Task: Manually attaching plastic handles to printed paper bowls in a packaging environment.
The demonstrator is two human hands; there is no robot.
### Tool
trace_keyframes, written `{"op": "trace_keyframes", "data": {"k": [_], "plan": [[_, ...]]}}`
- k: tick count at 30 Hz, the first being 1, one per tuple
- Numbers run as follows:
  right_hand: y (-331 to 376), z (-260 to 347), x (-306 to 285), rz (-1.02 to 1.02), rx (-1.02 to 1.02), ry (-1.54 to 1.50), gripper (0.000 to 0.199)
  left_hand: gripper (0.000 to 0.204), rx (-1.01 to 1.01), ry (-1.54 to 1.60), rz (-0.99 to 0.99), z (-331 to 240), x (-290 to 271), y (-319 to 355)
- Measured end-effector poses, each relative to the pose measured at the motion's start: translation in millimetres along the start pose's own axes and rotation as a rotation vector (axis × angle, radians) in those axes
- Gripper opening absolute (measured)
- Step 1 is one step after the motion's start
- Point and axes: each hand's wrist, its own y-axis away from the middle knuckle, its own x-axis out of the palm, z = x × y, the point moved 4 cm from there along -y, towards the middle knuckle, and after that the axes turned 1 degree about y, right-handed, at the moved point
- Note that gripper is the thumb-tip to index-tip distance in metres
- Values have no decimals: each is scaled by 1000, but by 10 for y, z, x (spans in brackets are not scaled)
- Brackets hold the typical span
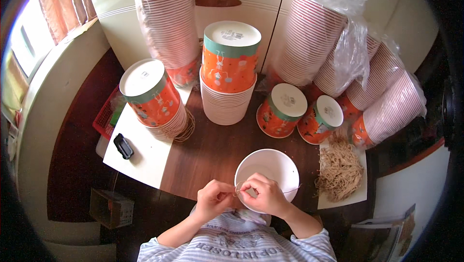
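Both hands [241,196] pinch rubber band [237,192] — over white bowl [270,165].

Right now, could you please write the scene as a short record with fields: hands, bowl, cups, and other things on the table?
left hand: pinches one end of a thin string
right hand: pinches the string too, over the bowl's near rim
bowl: white, upright, open, at the table's near edge
cups: orange, upside down in stacks behind the bowl; more stacks in plastic bags
strings pile: tan, on a white sheet, right of the bowl
black clip: on the left white board
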Motion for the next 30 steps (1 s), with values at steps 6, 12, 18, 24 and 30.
{"op": "trace_keyframes", "data": {"k": [6,12,18,24,30], "plan": [[2,-10,10,5,0,-7,8,11,-194,402,-37,156,74,79],[11,-17,8,4,-1,0,9,10,-183,301,-20,122,79,98],[12,-30,32,3,-11,11,8,17,-55,140,-74,69,55,67],[7,-22,38,55,15,47,8,21,107,-52,-123,-72,39,13],[16,-15,39,68,21,59,8,25,182,-130,-134,-49,82,43]]}}
